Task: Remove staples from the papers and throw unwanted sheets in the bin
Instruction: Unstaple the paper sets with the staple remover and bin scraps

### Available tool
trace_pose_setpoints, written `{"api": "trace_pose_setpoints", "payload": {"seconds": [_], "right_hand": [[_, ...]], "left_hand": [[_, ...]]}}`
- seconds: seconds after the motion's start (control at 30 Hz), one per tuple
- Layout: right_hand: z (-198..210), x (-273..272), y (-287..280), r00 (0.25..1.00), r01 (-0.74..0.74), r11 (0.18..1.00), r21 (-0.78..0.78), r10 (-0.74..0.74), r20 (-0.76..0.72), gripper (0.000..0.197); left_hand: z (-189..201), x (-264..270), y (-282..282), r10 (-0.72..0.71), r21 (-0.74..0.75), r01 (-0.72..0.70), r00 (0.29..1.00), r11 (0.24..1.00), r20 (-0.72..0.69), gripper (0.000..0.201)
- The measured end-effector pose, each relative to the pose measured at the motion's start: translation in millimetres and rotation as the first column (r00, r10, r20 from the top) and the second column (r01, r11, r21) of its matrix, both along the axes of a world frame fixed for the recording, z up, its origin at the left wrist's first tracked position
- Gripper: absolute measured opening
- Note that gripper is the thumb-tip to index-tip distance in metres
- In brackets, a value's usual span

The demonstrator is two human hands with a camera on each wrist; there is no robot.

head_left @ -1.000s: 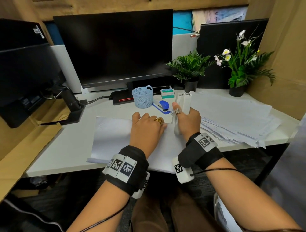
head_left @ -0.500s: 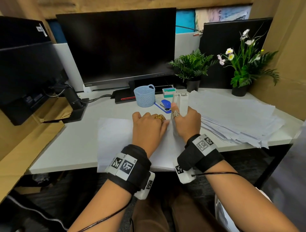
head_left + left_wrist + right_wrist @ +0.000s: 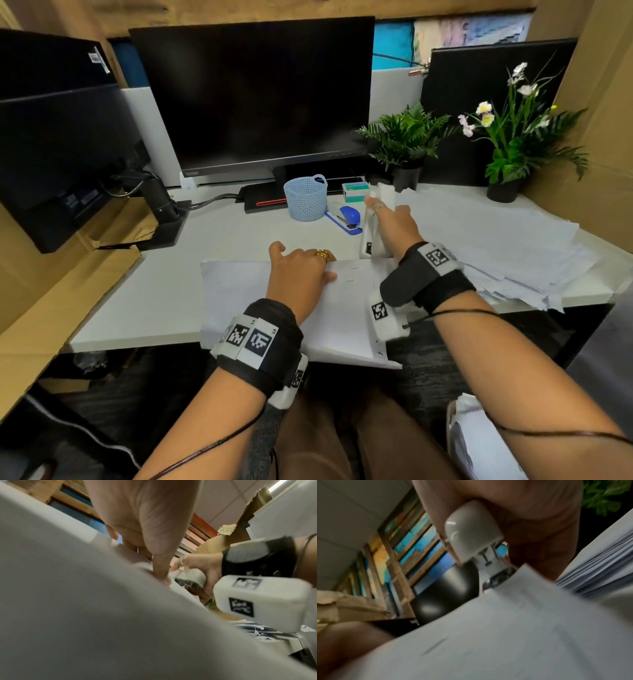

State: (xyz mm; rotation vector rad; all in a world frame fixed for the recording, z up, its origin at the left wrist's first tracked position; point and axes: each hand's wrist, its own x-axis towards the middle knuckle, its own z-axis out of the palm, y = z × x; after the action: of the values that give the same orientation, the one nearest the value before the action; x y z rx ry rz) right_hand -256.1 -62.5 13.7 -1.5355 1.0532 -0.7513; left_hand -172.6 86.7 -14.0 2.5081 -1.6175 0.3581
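Observation:
A set of white stapled papers (image 3: pixel 239 301) lies at the desk's front edge, with several staples (image 3: pixel 350 281) near its far right corner. My left hand (image 3: pixel 301 270) presses flat on the papers (image 3: pixel 85 615), fingers straight. My right hand (image 3: pixel 390 226) grips a white staple remover (image 3: pixel 371 233), held upright just beyond the papers' far right corner. In the right wrist view the remover (image 3: pixel 471 540) has its metal tip at the paper edge (image 3: pixel 505 615), and one staple (image 3: pixel 435 647) shows on the sheet. The left wrist view shows the remover (image 3: pixel 190 578) beside my pressing fingers.
A loose pile of papers (image 3: pixel 513 246) covers the desk's right side. A blue stapler (image 3: pixel 347 217), a light blue basket (image 3: pixel 306 198) and a small staple box (image 3: pixel 355 192) stand behind my hands. A monitor (image 3: pixel 253 96), two potted plants (image 3: pixel 406 144) and a cardboard wall (image 3: pixel 606 102) ring the desk.
My right hand has moved the staple remover away from my left hand, to the right and farther back, uncovering the staples at the papers' corner. The left hand stays pressed on the sheets.

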Motion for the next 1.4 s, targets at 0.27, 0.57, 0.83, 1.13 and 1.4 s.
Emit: {"api": "trace_pose_setpoints", "payload": {"seconds": [0.27, 0.57, 0.83, 1.13, 1.4], "right_hand": [[-29.1, 8.1, -21.5, 0.656, -0.376, 0.907, -0.188, 0.117, -0.746, 0.063], [-28.1, -0.2, 1.7, 0.834, -0.442, 0.738, -0.51, 0.129, -0.536, 0.054], [-28.1, -53.4, 27.7, 0.924, -0.309, 0.836, -0.453, 0.376, 0.065, 0.025], [-70.9, -70.5, 39.9, 0.835, -0.017, 0.464, -0.886, 0.494, 0.243, 0.008], [-73.8, -76.9, 43.3, 0.844, 0.034, 0.367, -0.93, 0.488, 0.223, 0.009]], "left_hand": [[-13.9, 6.4, 10.1, -0.045, 0.028, 0.047, 0.996, 0.998, -0.071, 0.026], [-14.5, 15.6, 16.0, -0.015, -0.017, 0.013, 0.995, 1.0, -0.096, 0.026], [9.0, 15.6, 15.6, -0.266, -0.369, 0.285, 0.958, 0.884, 0.105, 0.024], [-11.7, 10.3, 15.7, -0.269, -0.626, 0.492, 0.866, 0.605, 0.421, 0.024], [-24.6, 7.6, 12.2, -0.208, -0.677, 0.459, 0.882, 0.575, 0.422, 0.034]]}}
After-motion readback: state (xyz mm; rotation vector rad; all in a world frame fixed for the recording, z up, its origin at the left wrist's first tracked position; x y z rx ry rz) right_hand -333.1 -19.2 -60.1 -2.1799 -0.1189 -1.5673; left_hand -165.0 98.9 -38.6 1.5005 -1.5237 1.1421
